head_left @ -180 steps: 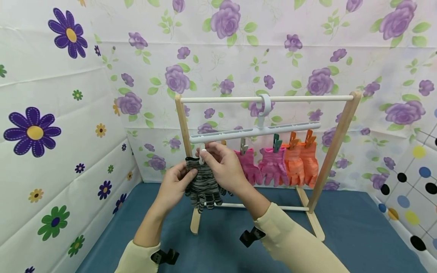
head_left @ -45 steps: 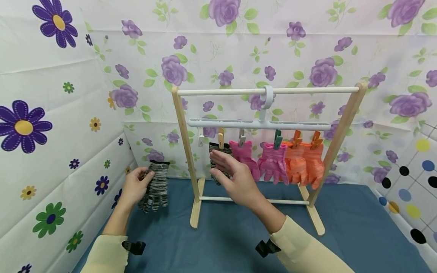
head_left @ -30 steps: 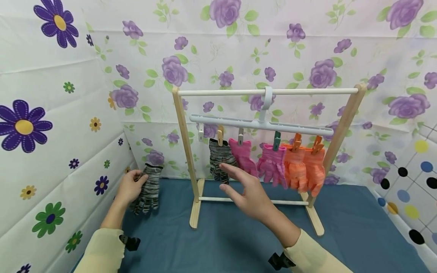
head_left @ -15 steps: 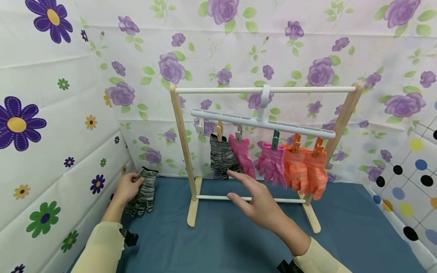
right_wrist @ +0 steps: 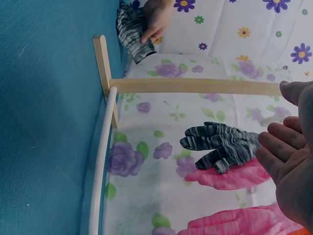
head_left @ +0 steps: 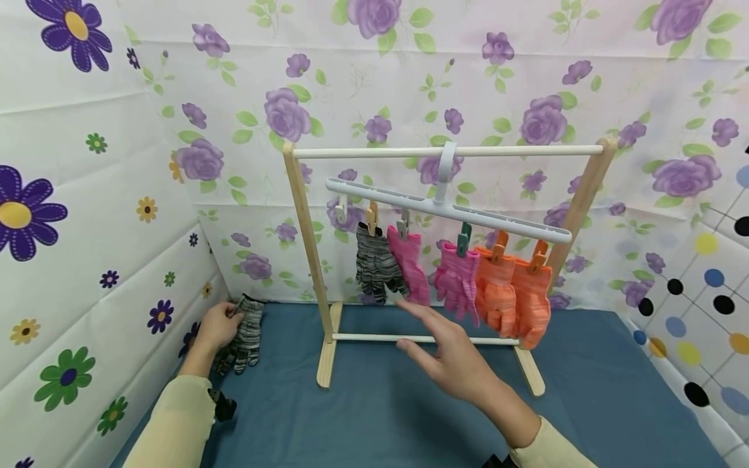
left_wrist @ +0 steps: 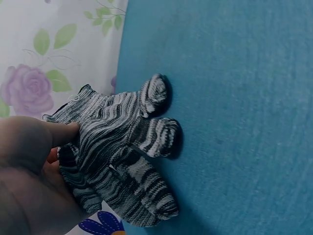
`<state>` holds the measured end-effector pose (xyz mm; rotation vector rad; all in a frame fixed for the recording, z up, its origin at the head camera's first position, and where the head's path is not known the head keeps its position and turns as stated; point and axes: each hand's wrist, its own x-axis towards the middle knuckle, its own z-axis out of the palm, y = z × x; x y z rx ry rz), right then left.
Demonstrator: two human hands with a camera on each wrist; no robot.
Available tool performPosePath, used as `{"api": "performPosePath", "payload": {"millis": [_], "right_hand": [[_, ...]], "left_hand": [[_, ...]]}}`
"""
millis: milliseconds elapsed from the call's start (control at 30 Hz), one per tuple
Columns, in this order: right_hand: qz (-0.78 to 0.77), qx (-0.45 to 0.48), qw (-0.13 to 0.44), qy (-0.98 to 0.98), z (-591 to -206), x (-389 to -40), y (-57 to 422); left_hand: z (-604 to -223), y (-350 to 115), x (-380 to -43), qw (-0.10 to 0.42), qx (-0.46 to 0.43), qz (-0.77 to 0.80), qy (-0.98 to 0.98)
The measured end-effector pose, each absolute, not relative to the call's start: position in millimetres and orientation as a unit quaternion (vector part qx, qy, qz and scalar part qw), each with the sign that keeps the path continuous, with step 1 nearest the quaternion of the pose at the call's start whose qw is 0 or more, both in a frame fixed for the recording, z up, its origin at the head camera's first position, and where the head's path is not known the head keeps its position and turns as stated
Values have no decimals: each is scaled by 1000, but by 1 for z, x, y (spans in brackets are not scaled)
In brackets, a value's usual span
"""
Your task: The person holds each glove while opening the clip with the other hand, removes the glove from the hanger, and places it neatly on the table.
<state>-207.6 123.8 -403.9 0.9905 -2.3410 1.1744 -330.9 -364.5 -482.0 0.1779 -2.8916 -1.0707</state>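
At the left, my left hand (head_left: pixel 218 326) pinches a black-and-grey knit glove (head_left: pixel 250 328) near its cuff, thumb on top. In the left wrist view the glove's fingers (left_wrist: pixel 159 137) hang over the blue cloth. My right hand (head_left: pixel 453 354) is held with fingers extended in front of the rack, holding nothing. A second black-and-grey glove (head_left: pixel 374 260) hangs from a yellow clothespin (head_left: pixel 372 218) on a pale grey hanger (head_left: pixel 447 207). Left of it, a white clothespin (head_left: pixel 341 209) bears nothing.
Pink gloves (head_left: pixel 456 279) and orange gloves (head_left: pixel 529 302) hang from clothespins farther right. The hanger hooks over the top bar (head_left: pixel 374 153) of a wooden rack, whose feet (head_left: pixel 529 370) stand on the blue cloth (head_left: pixel 374 416). Floral and dotted sheets (head_left: pixel 246 78) enclose the space.
Both hands were at the glove by the white clothespin; my left hand has since carried it left and down. My right hand drew back downward and right. The hanger has swung, its right end lower.
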Motion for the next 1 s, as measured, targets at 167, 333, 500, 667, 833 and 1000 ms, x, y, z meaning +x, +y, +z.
{"api": "performPosePath", "payload": {"millis": [167, 333, 500, 667, 833, 1000], "right_hand": [[408, 343, 172, -828, -407, -207, 127], [412, 338, 169, -829, -410, -205, 129], [414, 335, 168, -829, -412, -204, 129], [412, 335, 172, -829, -413, -205, 130], [413, 334, 171, -830, -413, -205, 130], [418, 333, 167, -829, -414, -205, 129]], "left_hand": [[-486, -366, -331, 10, 64, -326, -943], [-489, -365, -330, 16, 70, -306, -949], [-493, -364, -330, 23, 69, -298, -952], [-494, -365, -330, 17, 74, -295, -953], [-497, -367, -329, 14, 74, -297, -952], [-501, -369, -327, 21, 62, -293, -954]]}}
